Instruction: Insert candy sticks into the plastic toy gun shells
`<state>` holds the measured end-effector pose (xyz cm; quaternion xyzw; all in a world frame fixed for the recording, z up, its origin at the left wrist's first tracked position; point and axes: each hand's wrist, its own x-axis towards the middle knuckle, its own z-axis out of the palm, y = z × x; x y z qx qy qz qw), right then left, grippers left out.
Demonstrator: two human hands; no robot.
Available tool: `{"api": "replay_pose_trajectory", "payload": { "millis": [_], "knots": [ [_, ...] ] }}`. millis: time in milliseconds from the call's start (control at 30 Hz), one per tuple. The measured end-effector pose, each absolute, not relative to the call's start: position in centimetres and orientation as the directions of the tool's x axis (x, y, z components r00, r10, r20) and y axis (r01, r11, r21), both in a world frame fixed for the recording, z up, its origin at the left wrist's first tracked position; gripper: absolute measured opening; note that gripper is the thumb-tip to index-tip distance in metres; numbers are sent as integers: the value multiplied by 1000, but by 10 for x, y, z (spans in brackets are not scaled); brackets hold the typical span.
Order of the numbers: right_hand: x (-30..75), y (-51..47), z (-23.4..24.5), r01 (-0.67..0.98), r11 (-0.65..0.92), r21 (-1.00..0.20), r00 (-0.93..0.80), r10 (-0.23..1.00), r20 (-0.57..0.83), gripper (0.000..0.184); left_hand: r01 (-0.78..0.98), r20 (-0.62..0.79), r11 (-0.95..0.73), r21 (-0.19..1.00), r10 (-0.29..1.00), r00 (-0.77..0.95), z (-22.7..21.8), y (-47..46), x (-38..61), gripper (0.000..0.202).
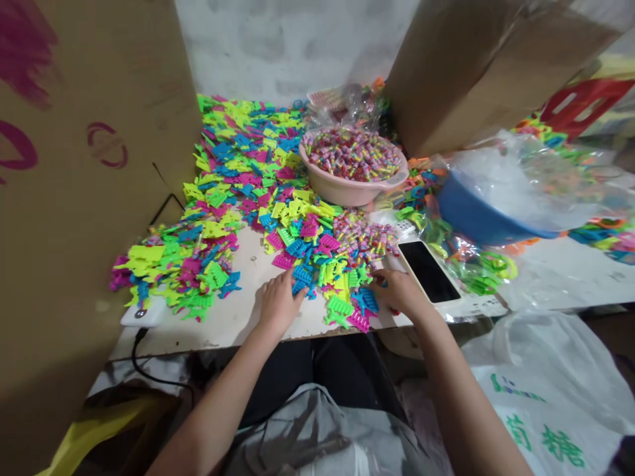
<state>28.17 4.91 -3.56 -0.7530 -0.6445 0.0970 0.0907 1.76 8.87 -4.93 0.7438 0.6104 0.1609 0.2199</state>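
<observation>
My left hand (278,299) rests at the near edge of a pile of bright plastic pieces, its thumb and fingers around a blue ridged piece (301,274). My right hand (399,289) is at the pile's right side, fingers curled in beside small pink wrapped pieces (364,237); what they hold is hidden. Between the hands lie loose ridged pieces, among them a green one (339,307) and a magenta one (358,320). Behind them stands a pink basin (342,190) full of small pink and yellow pieces.
A phone (429,271) lies right of my right hand. Farther right is a blue basin (481,213) with clear plastic on it. Cardboard boxes (99,218) flank the table. A white device with a black cable (143,312) sits at the left edge. A white sack (555,370) is below right.
</observation>
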Motion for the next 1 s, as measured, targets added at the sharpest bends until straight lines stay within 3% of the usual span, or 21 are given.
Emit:
{"api": "replay_pose_trajectory", "payload": {
  "millis": [133, 500, 800, 900, 1000],
  "knots": [
    [272, 38, -39, 960, -170, -224, 173, 985, -10, 31, 760, -135, -58, 647, 972, 190, -50, 101, 6, 55],
    [275, 53, -59, 916, -271, -297, 306, 949, 79, 16, 407, -252, 129, 904, 930, 266, -47, 103, -27, 27],
    [282, 42, -38, 847, -230, -479, 370, 902, 221, 16, -33, -343, 357, 934, 916, 207, -30, 75, -28, 46],
    [279, 22, -28, 715, -190, -673, 439, 871, 220, 22, -290, -450, 519, 804, 850, 274, -26, 60, -22, 40],
    [254, -6, -21, 289, -28, -957, 393, 915, 92, 31, -400, -495, 604, 689, 796, 349, -22, 48, -14, 28]
  ]
}}
